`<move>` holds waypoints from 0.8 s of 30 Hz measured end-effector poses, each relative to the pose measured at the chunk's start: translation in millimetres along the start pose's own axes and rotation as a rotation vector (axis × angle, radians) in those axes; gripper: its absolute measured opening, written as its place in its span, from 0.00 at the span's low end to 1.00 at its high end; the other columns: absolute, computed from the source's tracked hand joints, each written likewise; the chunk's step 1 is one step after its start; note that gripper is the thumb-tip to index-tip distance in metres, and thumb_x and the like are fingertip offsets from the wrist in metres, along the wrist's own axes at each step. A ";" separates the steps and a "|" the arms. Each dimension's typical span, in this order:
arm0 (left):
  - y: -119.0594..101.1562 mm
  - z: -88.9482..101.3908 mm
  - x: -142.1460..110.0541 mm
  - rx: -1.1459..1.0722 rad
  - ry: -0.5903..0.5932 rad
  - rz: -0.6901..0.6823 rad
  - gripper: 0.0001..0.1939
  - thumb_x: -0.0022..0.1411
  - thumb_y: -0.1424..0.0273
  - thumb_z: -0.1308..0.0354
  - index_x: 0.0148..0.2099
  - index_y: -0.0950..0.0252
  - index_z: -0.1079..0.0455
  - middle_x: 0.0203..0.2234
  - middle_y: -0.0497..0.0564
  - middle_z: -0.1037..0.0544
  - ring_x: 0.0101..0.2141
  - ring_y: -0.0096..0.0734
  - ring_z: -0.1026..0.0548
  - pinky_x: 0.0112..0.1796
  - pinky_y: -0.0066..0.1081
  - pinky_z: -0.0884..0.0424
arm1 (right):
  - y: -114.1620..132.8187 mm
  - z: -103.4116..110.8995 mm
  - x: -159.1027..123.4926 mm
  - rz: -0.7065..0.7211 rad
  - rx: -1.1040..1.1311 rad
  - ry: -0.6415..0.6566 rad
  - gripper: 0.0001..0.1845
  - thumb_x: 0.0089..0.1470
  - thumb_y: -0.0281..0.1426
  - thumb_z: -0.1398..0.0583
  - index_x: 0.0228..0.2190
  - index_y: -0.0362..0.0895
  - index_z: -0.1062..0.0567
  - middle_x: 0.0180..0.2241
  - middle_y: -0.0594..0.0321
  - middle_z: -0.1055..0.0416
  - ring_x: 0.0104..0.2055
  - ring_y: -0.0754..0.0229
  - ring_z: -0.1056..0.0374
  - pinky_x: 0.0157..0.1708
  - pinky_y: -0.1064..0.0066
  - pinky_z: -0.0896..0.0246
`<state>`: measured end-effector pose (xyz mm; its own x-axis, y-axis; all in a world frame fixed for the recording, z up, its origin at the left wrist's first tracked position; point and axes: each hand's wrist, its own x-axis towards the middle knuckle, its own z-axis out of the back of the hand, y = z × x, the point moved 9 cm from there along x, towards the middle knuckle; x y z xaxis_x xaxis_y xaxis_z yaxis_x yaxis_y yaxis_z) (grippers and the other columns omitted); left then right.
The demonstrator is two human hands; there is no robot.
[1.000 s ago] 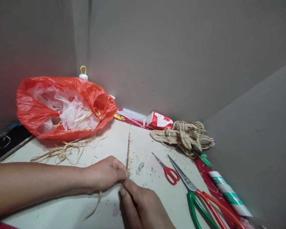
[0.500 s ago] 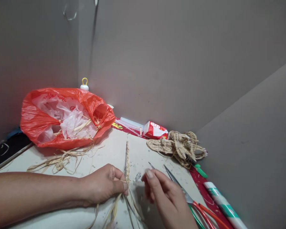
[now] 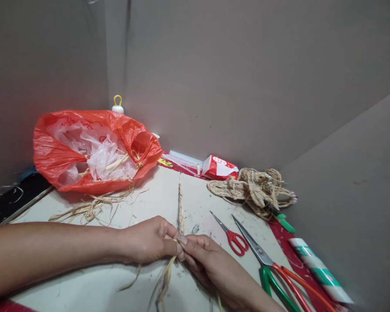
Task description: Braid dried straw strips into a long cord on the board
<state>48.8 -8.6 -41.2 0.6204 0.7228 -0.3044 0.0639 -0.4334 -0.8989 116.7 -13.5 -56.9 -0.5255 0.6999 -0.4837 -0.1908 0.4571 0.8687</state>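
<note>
Straw braid point(image 3: 180, 210) is stretching away beyond my grip; I'm pinching its near end between left hand point(image 3: 151, 240) and right hand point(image 3: 204, 258), loose strands point(image 3: 164, 281) trailing below, small red-handled scissors point(image 3: 229, 234) lying rightward.

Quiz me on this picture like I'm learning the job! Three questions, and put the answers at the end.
1. Pick one: the left hand and right hand meet at the near end of A) the tissue packet, B) the pale braid, C) the green-and-white roll.
2. True or false: the red plastic bag is open.
3. Fill in: the bigger scissors have one orange handle and one ____ handle.

Key: 1 B; 2 true; 3 green.
</note>
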 end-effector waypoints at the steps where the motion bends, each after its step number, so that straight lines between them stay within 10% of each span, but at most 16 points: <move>1: -1.4 1.0 -1.4 0.026 0.002 0.011 0.10 0.47 0.66 0.38 0.25 0.69 0.30 0.17 0.45 0.29 0.21 0.20 0.35 0.26 0.22 0.40 | 1.1 -1.2 0.2 0.007 0.031 0.012 0.25 0.50 0.50 0.42 0.17 0.43 0.38 0.10 0.77 0.54 0.12 0.73 0.65 0.13 0.75 0.73; 6: -13.2 10.0 -12.7 0.253 0.078 0.104 0.17 0.57 0.56 0.45 0.30 0.68 0.31 0.11 0.38 0.46 0.13 0.16 0.53 0.15 0.25 0.59 | 3.0 -7.6 1.5 0.007 0.161 0.065 0.22 0.52 0.43 0.43 0.16 0.45 0.43 0.10 0.78 0.56 0.12 0.73 0.67 0.12 0.77 0.73; 16: -33.0 38.6 -16.5 0.378 0.070 0.207 0.18 0.56 0.54 0.43 0.28 0.66 0.37 0.13 0.38 0.48 0.15 0.18 0.55 0.16 0.25 0.59 | 6.9 -3.6 2.2 0.013 0.204 0.043 0.18 0.52 0.37 0.48 0.16 0.46 0.46 0.10 0.77 0.56 0.12 0.73 0.67 0.11 0.79 0.75; 24: -74.5 94.7 -74.4 0.642 -0.275 0.175 0.22 0.55 0.51 0.44 0.26 0.64 0.43 0.16 0.40 0.46 0.16 0.18 0.52 0.18 0.25 0.57 | 13.0 -9.5 1.2 0.068 0.181 0.075 0.16 0.51 0.35 0.49 0.16 0.46 0.47 0.11 0.77 0.57 0.13 0.73 0.69 0.11 0.79 0.77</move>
<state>-76.1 20.9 18.6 0.3552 0.8177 -0.4530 -0.5430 -0.2139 -0.8120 105.8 -12.0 -45.1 -0.5938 0.6924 -0.4098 -0.0048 0.5063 0.8623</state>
